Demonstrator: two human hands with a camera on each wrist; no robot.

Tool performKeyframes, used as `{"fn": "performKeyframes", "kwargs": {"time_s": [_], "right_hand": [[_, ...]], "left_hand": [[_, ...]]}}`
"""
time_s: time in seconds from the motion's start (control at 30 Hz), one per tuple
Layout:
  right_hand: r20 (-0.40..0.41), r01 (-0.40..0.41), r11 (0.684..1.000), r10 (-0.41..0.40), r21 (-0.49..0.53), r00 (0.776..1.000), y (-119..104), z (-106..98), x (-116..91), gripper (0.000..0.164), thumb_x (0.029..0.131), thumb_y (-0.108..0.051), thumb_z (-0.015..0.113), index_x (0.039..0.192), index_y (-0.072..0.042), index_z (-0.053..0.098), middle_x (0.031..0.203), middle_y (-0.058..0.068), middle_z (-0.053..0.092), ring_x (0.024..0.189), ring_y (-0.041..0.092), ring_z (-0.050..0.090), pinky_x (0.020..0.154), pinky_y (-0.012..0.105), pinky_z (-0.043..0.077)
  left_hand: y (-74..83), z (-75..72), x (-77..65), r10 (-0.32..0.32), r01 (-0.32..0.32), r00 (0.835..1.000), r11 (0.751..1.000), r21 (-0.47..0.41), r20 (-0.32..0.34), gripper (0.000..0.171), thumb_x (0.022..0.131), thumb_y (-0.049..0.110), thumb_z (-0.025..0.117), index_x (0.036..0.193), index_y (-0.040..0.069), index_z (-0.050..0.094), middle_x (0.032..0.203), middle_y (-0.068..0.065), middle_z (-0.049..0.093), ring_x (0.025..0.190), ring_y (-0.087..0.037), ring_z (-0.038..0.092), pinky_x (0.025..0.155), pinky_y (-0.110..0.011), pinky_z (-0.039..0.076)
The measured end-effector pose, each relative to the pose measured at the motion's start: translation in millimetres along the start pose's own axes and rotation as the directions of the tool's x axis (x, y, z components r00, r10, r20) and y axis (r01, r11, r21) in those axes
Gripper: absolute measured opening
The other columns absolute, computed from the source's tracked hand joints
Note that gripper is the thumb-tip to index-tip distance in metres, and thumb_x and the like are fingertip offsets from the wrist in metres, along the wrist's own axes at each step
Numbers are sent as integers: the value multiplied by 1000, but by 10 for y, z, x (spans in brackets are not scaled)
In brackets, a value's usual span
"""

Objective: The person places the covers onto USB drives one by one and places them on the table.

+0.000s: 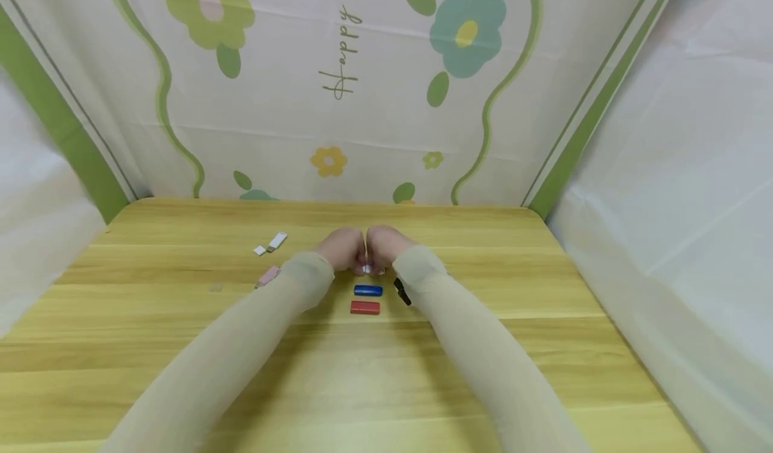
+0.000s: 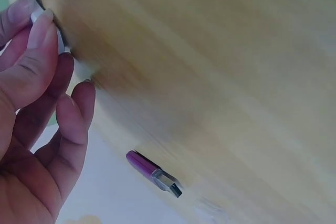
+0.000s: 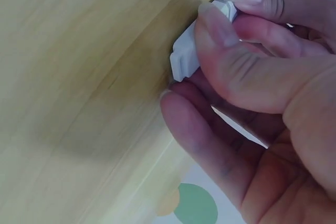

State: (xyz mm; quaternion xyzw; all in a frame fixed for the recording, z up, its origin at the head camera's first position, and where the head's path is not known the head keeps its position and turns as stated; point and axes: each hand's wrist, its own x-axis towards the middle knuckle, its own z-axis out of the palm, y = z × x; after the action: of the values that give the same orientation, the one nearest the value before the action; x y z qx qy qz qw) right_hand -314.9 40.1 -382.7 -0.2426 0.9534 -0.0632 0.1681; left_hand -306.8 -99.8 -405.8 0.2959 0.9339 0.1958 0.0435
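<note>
Both hands meet above the far middle of the table on one small white USB stick (image 3: pixel 185 51). My right hand (image 1: pixel 385 243) pinches its body between thumb and fingers. At the other end, the thumb and fingertips of my left hand (image 1: pixel 344 246) pinch the stick, with the two thumbs close together in the right wrist view. Fingers hide much of the stick in the head view. Just nearer than the hands lie a blue USB stick (image 1: pixel 368 290) and a red one (image 1: pixel 365 307). A black stick (image 1: pixel 401 292) lies beside the right sleeve.
Left of the hands lie an uncapped white USB stick (image 1: pixel 278 241) and its white cap (image 1: pixel 260 250). A pink-purple stick (image 1: pixel 268 276), connector bare, is partly behind the left sleeve. Farther left is a small clear cap-like piece (image 1: pixel 216 287). A flowered curtain (image 1: pixel 290 124) hangs behind the table.
</note>
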Motion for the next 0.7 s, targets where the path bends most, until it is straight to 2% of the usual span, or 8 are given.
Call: {"fn": "performKeyframes", "kwargs": {"time_s": [0.2,0.43,0.53,0.7], "right_hand": [[-40,0,998,-2,-61,999,-27,3,9,19,74,0,82,74,-13,69,79,-1,65,78,14,60,70,24,51],[-60,-26,999,24,-37,998,-48,-6,-38,16,77,-1,81,79,-11,68,84,2,66,77,16,58,71,26,52],[-64,-30,999,28,-24,998,-60,1,-57,16,76,-1,81,77,-11,69,82,2,66,76,16,58,69,25,51],[-52,-35,999,36,12,998,-88,10,-97,18,78,5,74,69,-10,68,74,2,65,67,15,55,59,23,47]], "left_hand": [[77,-11,-24,-54,54,999,997,52,-1,24,69,6,88,61,14,68,64,8,62,69,-14,60,76,-32,53],[130,-7,-10,-41,43,999,992,118,-19,21,68,1,84,62,13,68,64,6,63,70,-16,61,75,-33,53],[129,8,-17,-50,53,998,992,117,-22,20,69,0,83,63,13,69,65,6,63,70,-16,61,76,-33,53],[105,31,-46,-82,84,996,991,104,-28,23,70,1,83,60,14,68,64,7,62,68,-15,59,75,-32,53]]}}
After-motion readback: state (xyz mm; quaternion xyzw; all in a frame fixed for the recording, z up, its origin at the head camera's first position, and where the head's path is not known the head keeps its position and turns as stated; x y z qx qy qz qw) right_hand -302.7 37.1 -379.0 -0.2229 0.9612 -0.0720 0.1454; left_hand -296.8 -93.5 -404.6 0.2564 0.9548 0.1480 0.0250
